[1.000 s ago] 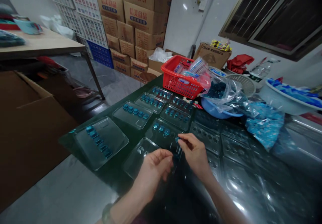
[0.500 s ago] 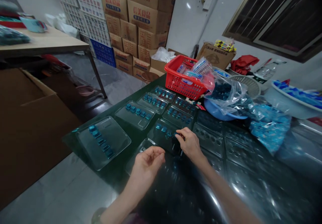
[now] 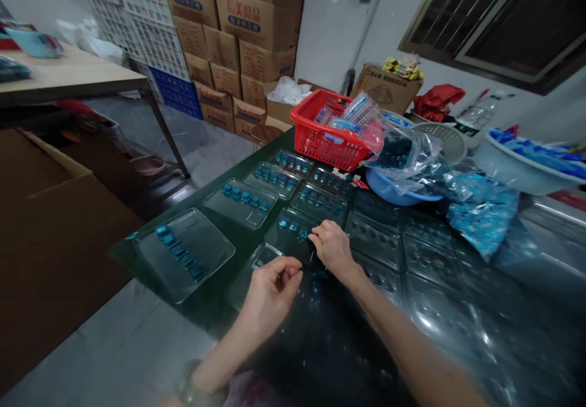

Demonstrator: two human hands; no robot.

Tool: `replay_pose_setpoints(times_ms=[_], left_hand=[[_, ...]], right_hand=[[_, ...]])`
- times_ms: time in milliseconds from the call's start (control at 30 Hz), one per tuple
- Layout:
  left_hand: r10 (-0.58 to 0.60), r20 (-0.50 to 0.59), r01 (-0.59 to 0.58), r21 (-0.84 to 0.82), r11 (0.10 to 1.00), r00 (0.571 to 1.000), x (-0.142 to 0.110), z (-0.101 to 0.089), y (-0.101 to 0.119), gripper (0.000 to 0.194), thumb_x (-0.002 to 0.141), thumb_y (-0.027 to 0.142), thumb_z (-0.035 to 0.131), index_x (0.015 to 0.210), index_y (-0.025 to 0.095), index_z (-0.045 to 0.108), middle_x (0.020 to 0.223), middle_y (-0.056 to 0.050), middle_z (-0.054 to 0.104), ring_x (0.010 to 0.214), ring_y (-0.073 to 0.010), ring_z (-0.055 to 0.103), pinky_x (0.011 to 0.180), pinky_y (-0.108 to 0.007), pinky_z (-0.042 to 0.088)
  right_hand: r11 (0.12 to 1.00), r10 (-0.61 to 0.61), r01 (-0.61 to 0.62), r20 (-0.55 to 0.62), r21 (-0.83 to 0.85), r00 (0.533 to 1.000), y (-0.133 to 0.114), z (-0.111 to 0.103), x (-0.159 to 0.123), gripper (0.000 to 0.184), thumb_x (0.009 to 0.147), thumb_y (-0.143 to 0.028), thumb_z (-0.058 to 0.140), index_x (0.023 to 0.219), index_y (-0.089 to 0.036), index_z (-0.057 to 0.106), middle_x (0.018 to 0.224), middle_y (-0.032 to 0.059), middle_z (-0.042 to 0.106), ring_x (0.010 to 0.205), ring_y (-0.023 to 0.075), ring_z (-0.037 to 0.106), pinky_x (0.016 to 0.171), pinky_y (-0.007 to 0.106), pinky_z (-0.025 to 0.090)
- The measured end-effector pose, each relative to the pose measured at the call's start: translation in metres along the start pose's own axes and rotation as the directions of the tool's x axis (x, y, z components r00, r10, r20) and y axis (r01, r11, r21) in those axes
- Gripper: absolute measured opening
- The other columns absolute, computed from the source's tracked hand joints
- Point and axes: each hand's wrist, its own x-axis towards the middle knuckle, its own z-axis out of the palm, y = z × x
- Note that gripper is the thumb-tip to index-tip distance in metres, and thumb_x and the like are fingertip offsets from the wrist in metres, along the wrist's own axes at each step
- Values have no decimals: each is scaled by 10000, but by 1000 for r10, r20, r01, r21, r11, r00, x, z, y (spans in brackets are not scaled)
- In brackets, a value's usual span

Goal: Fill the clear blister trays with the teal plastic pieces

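My right hand [image 3: 333, 249] is over a clear plastic tray [image 3: 297, 253], its fingertips pinched at the end of a short row of small translucent blue pieces [image 3: 292, 226]. Whatever sits in that pinch is hidden behind the fingers. Nearer to me, my left hand [image 3: 273, 292] hovers with thumb and fingers brought together; I cannot make out anything between them. It partly covers another clear tray [image 3: 257, 263]. Around them lie more clear trays with rows of blue pieces, such as the large near-left tray [image 3: 151, 253] and the tray behind it [image 3: 213, 201].
A red basket [image 3: 306, 131] with plastic packs stands at the table's far end. Beside it are a blue basin [image 3: 403, 196] under clear bags, a bag of blue pieces [image 3: 480, 212] and a pale bowl [image 3: 513, 166]. Stacked cartons [image 3: 256, 19] line the wall; an open carton [image 3: 59, 212] is at left.
My right hand has shifted slightly left toward the row of blue pieces. My left hand stays pinched in nearly the same place. The whole view has moved a little.
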Motion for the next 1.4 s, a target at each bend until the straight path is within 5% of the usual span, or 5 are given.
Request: replay_pose_setpoints(times_ms=[233, 433, 700, 1100, 1400], left_hand=[[211, 229, -311, 648, 695, 950, 12, 17, 12, 192, 750, 190, 463, 898, 231, 579, 771, -24, 580, 771, -178, 490, 629, -270, 369], [203, 264, -333, 736, 589, 943, 20, 28, 11, 161, 753, 173, 433, 777, 205, 590, 752, -62, 564, 767, -212, 471, 545, -276, 348], [214, 230, -313, 748, 585, 949, 20, 29, 8, 172, 804, 184, 382, 786, 170, 552, 784, -69, 576, 791, -191, 489, 615, -271, 382], [206, 236, -313, 728, 610, 950, 21, 28, 12, 146, 763, 233, 458, 844, 208, 577, 801, -61, 569, 832, -207, 476, 627, -277, 376], [220, 166, -275, 626, 729, 961, 25, 34, 15, 139, 727, 169, 463, 707, 190, 599, 693, -56, 585, 751, -200, 499, 609, -281, 371]], right_hand=[[995, 49, -39, -105, 92, 993, 9, -27, -17, 362, 805, -256, 463, 1145, -133, 455, 867, 66, 571, 804, 188, 502, 729, 291, 392], [958, 99, -61, -123, 280, 988, 13, -44, -57, 216, 796, -185, 449, 981, -181, 559, 797, 38, 580, 741, 163, 534, 690, 270, 411], [874, 169, -111, -82, 473, 982, 5, -43, -80, 217, 789, -173, 444, 972, -191, 560, 788, 22, 589, 670, 137, 542, 652, 251, 420], [956, 191, -176, -43, 234, 981, 0, -35, -79, 185, 767, -163, 457, 898, -222, 574, 820, 27, 612, 722, 161, 558, 634, 246, 392], [916, 226, -191, -60, 353, 972, 0, -40, -78, 191, 752, -170, 467, 887, -219, 592, 786, 24, 620, 688, 160, 562, 615, 252, 406]])
